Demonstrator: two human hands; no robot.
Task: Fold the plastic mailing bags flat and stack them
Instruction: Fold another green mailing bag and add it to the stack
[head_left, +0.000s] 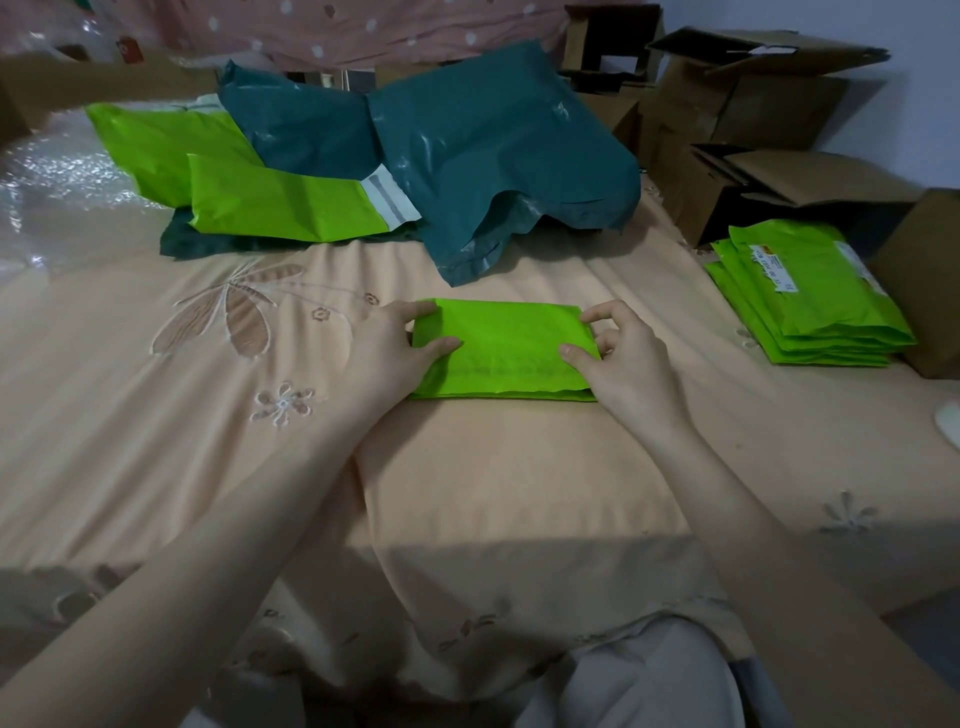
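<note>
A bright green mailing bag (504, 348), folded into a flat rectangle, lies on the peach bedsheet (498, 467) in front of me. My left hand (395, 348) holds its left edge, thumb on top and fingers along the far corner. My right hand (618, 348) pinches its right edge, thumb on top. A stack of folded green bags (810, 301) sits at the right. Unfolded bags lie behind: two green ones (270, 197) and large dark teal ones (493, 166).
Bubble wrap (57, 187) covers the far left of the bed. Open cardboard boxes (753, 104) crowd the back right corner, and another box (930, 280) stands beside the green stack. My knees show at the bottom edge.
</note>
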